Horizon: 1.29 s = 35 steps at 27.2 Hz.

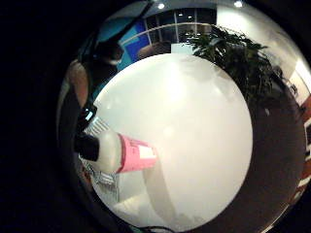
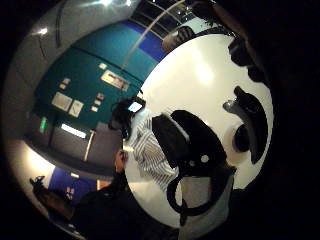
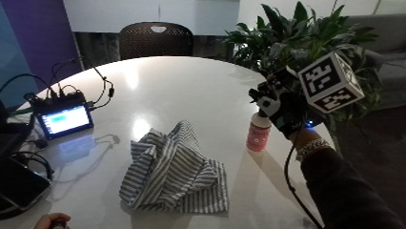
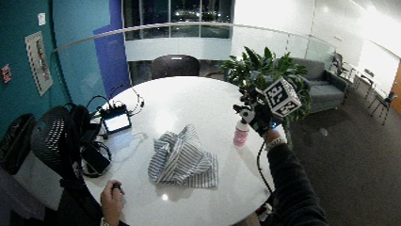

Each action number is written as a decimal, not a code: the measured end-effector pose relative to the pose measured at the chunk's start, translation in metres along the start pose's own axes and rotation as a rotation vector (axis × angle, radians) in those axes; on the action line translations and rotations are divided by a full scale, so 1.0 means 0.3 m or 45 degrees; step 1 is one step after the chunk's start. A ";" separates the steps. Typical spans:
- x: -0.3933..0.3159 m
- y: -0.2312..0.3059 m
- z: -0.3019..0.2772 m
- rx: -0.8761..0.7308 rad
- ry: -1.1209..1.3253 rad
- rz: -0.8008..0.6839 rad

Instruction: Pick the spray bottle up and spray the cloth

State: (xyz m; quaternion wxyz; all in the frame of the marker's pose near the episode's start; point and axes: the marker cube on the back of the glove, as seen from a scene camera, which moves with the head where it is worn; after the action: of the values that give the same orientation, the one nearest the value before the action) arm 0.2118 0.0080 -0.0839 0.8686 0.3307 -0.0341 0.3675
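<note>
Over near the edge of the round white glossy tabletop (image 3: 190, 86), the black-gloved right hand (image 3: 289, 112) sits on the dark head of the small spray bottle with the pink label (image 3: 258, 133). The grip looks wrapped around the nozzle end, though the fingers blur into the dark sprayer, so call that likely, not certain. The bottle stands upright, its base at or just above the tabletop; I can't tell which.

The crumpled blue-and-white striped cloth (image 3: 174, 174) lies heaped on the tabletop, well apart from the bottle on the side away from the leafy green plant (image 3: 298, 38). A small lit screen device (image 3: 62, 118) sits beyond the cloth, far from the bottle.

Risks from here: the bottle's cloudy plastic body is smooth and the label slick, so a hold this high on the head could let it swing or slip on the lift. If the nozzle isn't turned to the cloth, mist lands on the shiny tabletop, or drifts toward that screen. The cloth is soft, ridged with folds, and should soak spray readily.
</note>
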 end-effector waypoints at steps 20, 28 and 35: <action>0.010 0.090 0.217 0.185 -0.667 0.188; -0.072 0.100 0.172 0.293 -0.575 -0.052; -0.256 0.048 0.063 0.164 -0.453 -0.330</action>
State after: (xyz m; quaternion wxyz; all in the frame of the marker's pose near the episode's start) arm 0.1498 -0.0433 -0.0846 0.8660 0.4466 -0.1204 0.1900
